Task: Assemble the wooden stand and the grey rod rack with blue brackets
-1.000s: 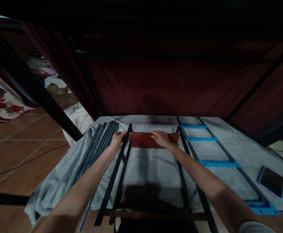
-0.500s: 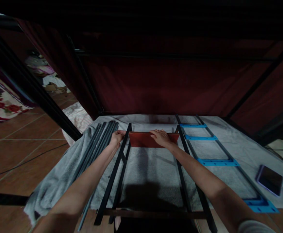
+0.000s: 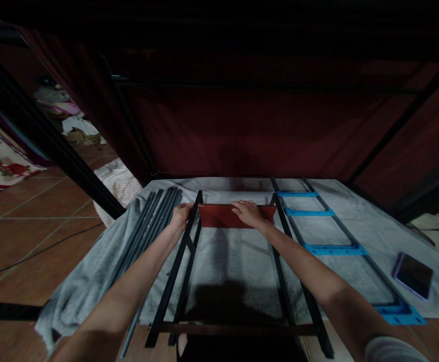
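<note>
A black metal frame [image 3: 174, 261] stands on a grey blanket, its legs toward me. A reddish-brown board [image 3: 219, 216] spans the frame's far end between the two sides. My left hand [image 3: 182, 213] is at the outer side of the frame's left far corner, fingers bent against it; whatever lies between the fingertips is too small to make out. My right hand [image 3: 247, 212] rests over the board's top edge, right of its middle, with the fingers curled over that edge.
Several grey tubes [image 3: 147, 231] lie left of the frame. At the right is a ladder-like rack with blue crosspieces [image 3: 336, 250], then a phone [image 3: 413, 275]. Dark red fabric [image 3: 242, 136] hangs behind. A black post [image 3: 76, 161] slants at the left.
The view has shifted slightly, so that most things sit a little further left. Both hands keep their places on the frame and board, with the left fingers drawn slightly closer to the frame.
</note>
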Demonstrator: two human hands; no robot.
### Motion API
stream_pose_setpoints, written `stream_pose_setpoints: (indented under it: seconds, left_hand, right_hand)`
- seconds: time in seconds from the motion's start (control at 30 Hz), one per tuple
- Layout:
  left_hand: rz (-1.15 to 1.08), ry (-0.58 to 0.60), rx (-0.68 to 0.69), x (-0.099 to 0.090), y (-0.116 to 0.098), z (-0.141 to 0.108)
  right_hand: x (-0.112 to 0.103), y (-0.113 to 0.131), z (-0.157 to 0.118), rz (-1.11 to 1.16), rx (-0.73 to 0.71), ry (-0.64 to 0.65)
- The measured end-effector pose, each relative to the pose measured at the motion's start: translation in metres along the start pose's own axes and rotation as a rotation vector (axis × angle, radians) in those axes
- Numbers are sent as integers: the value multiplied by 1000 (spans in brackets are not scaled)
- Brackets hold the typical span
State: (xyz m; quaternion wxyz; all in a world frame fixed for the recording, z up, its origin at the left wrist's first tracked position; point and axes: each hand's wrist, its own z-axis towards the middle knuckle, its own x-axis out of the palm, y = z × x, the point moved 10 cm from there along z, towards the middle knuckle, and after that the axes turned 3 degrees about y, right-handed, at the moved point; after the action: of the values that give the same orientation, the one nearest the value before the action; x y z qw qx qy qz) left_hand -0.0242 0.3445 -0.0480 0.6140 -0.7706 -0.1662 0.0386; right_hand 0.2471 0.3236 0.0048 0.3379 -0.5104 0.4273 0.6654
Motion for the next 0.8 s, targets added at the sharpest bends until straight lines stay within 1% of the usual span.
stream_pose_setpoints:
  seconds: [0.13,0.2,0.33,0.43,0.57,0.7,0.8]
  left_hand:
    - [-20,30,28,5,-4,-3]
    - [-33,46,26,4,-5,-6]
    - [-41,35,15,0,-5,-7]
    - [-41,36,36,1,-7,-6]
    - [-56,70,65,2,-11,-6]
    - [-58,61,30,-3,-6,-7]
    - [-35,42,6,-2,-1,-5]
  right_hand:
    - [-2,2,-1,-6,-8,-13]
    - [-2,2,-1,-1,-8,-10]
    - [-2,1,-1,2,-5,-8]
    - [-1,1,-1,2,-14,-7]
    - [1,0,0,2,-14,-6]
    - [1,0,0,6,-16,-10]
    - [-1,1,-1,3,-16,-20]
